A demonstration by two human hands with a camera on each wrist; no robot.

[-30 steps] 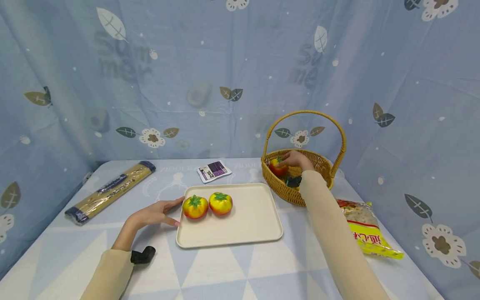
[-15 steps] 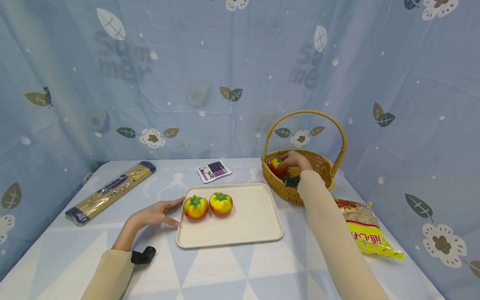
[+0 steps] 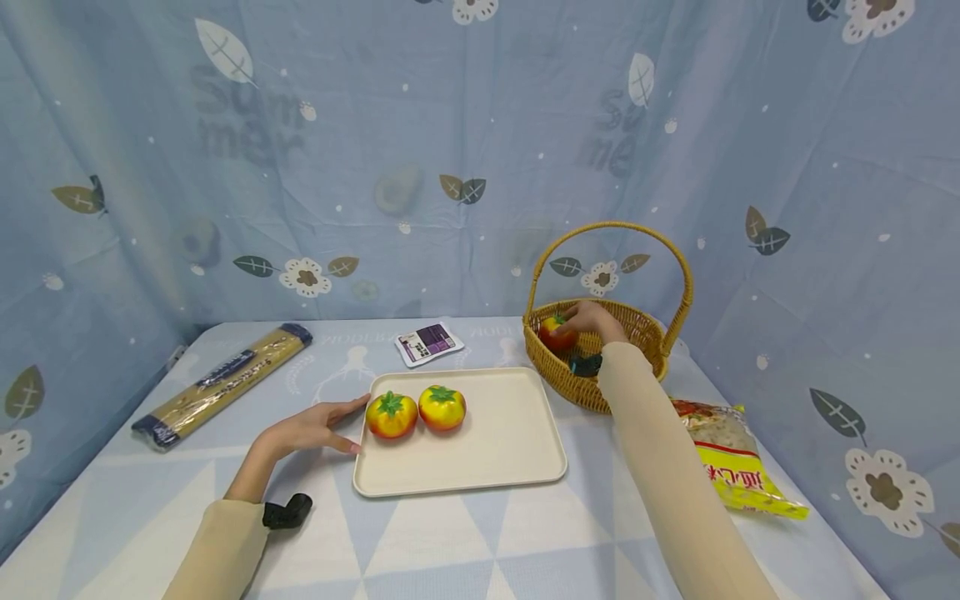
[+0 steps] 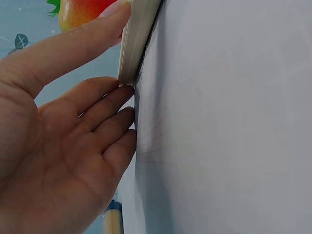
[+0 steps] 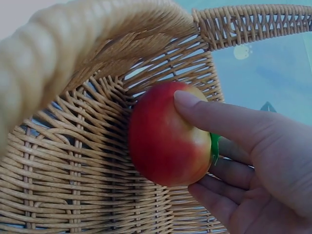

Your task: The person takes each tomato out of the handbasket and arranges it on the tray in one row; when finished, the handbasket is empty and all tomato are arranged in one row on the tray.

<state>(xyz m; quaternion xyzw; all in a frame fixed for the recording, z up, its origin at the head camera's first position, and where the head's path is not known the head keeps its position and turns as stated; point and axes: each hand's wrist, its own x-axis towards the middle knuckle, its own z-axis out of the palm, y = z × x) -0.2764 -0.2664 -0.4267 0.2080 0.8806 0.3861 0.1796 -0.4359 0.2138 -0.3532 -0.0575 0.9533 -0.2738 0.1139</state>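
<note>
Inside the wicker basket (image 3: 573, 387) at the back right, my right hand (image 3: 592, 320) holds a red-and-yellow tomato (image 5: 168, 134). The thumb lies on its side and the other fingers are partly hidden behind it, by its green stem leaves. My left hand (image 3: 307, 429) touches the left edge of a cream tray (image 3: 487, 458), fingers fairly straight and spread along the rim. In the left wrist view, the thumb (image 4: 73, 46) reaches the rim, and the other fingertips meet the tray's side and the tabletop. Two similar tomatoes, one left (image 3: 391, 415) and one right (image 3: 442, 407), sit side by side on the tray.
A long pack of spaghetti (image 3: 225, 383) lies at the left. Behind the tray is a small white-and-purple packet (image 3: 429, 342). A yellow-and-clear food bag (image 3: 738, 462) lies beside the right forearm. The basket's tall handle (image 3: 611, 225) arches above the right hand.
</note>
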